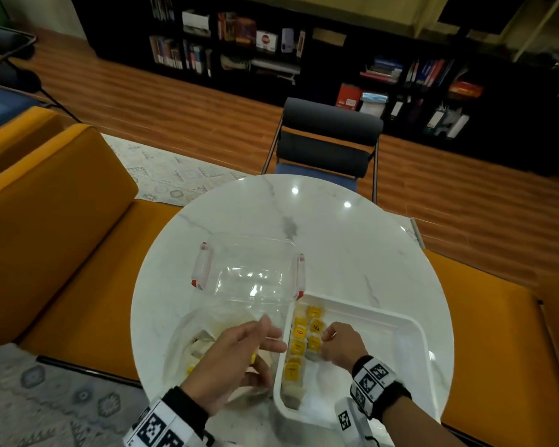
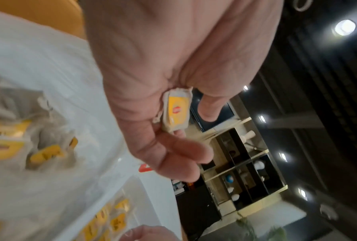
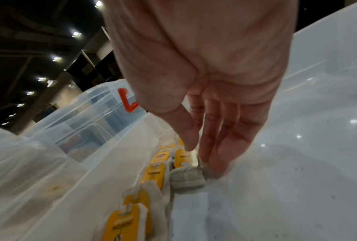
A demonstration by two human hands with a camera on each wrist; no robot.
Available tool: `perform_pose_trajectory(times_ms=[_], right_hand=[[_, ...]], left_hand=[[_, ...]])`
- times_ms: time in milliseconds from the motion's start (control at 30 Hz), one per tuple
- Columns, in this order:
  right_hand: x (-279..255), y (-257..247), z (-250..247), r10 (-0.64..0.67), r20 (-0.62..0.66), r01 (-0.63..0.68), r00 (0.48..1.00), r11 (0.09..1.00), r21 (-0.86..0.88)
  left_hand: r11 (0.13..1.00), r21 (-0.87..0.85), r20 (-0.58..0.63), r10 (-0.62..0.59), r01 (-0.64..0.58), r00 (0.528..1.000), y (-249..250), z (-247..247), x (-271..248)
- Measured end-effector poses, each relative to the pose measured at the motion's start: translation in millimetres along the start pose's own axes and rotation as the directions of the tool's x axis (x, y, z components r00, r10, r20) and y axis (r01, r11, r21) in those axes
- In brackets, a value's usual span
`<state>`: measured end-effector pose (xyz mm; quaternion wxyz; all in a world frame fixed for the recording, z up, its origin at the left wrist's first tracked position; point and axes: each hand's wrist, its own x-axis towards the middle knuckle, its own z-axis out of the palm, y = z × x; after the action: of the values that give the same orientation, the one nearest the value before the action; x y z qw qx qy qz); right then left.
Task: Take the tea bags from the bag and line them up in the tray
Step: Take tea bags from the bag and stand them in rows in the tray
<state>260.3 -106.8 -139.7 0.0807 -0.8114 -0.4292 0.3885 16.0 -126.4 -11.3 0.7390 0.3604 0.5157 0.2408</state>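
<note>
A white tray [image 1: 368,306] sits at the front right of the round table, with several yellow-tagged tea bags [image 1: 299,346] lined up in two columns along its left wall. A clear plastic bag [image 1: 188,337] holding more tea bags [image 2: 47,154] lies to the tray's left. My left hand [image 1: 265,353] hovers over the bag's right edge, and its thumb and fingers hold one tea bag [image 2: 176,112]. My right hand [image 1: 328,338] reaches down into the tray. Its nearly straight fingertips [image 3: 212,163] touch a tea bag [image 3: 186,176] at the near end of the second column.
A clear lidded container [image 1: 249,269] with red latches stands just behind the bag and touches the tray's far left corner. The white marble table [image 1: 352,246] has orange benches on both sides and a dark chair [image 1: 329,137] beyond it.
</note>
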Motion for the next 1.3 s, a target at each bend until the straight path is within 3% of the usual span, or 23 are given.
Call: perform_pose_trajectory(times_ms=[133, 200, 300, 433, 600, 733, 833, 933, 1000, 1067, 1133, 1300], right_hand=[[-4.3, 1.5, -16.9, -0.045, 0.012, 0.045, 0.999, 0.999, 0.003], [-14.3, -5.4, -33.2, -0.089, 0.024, 0.089, 0.996, 0.996, 0.0], [-36.2, -20.2, -62.0, -0.2, -0.032, 0.199, 0.979, 0.98, -0.022], [-79.8, -48.4, -90.8, -0.376, -0.121, 0.378, 0.919, 0.926, -0.009], [-134.1, -86.3, -93.2, -0.529, -0.046, 0.53, 0.847, 0.84, 0.115], [-141.7, -94.1, -81.1, -0.526, 0.03, 0.494, 0.85, 0.817, 0.297], [-139.7, -90.4, -76.6, -0.52, 0.02, 0.454, 0.854, 0.763, 0.46], [-137.8, -86.0, -78.4, -0.464, -0.026, 0.391, 0.885, 0.712, 0.583], [-135.2, -81.5, -82.2, -0.409, -0.041, 0.332, 0.912, 0.673, 0.66], [-133.9, -77.0, -84.9, -0.377, -0.047, 0.289, 0.925, 0.619, 0.73], [-133.5, -74.8, -84.8, -0.372, -0.048, 0.275, 0.927, 0.589, 0.76], [-132.3, -72.5, -79.9, -0.418, -0.015, 0.265, 0.908, 0.548, 0.794]], left_hand=[[0.924, -0.365, 0.08, -0.092, 0.115, 0.993, 8.9, -1.2, 1.6], [0.877, -0.459, 0.13, -0.094, 0.144, 0.987, 11.4, -1.8, 3.0], [0.84, -0.518, 0.178, -0.079, 0.161, 0.981, 14.7, -0.6, 5.2], [0.85, -0.516, 0.168, -0.017, 0.103, 0.986, 17.2, 6.3, 10.6], [0.858, -0.512, 0.175, 0.066, 0.034, 0.982, 21.1, 16.7, 17.5], [0.903, -0.427, 0.18, 0.126, -0.038, 0.976, 23.6, 29.0, 20.4], [0.948, -0.306, 0.22, 0.163, -0.09, 0.962, 27.0, 36.4, 17.1], [0.948, -0.252, 0.128, 0.232, -0.194, 0.964, 32.1, 40.1, 14.6], [0.934, -0.074, -0.008, 0.35, -0.349, 0.937, 33.5, 42.8, 14.3], [0.886, 0.108, -0.115, 0.461, -0.45, 0.88, 34.0, 45.2, 13.9], [0.851, 0.175, -0.121, 0.518, -0.496, 0.847, 33.0, 47.6, 15.0], [0.813, 0.267, -0.1, 0.557, -0.517, 0.824, 29.9, 44.1, 18.7]])
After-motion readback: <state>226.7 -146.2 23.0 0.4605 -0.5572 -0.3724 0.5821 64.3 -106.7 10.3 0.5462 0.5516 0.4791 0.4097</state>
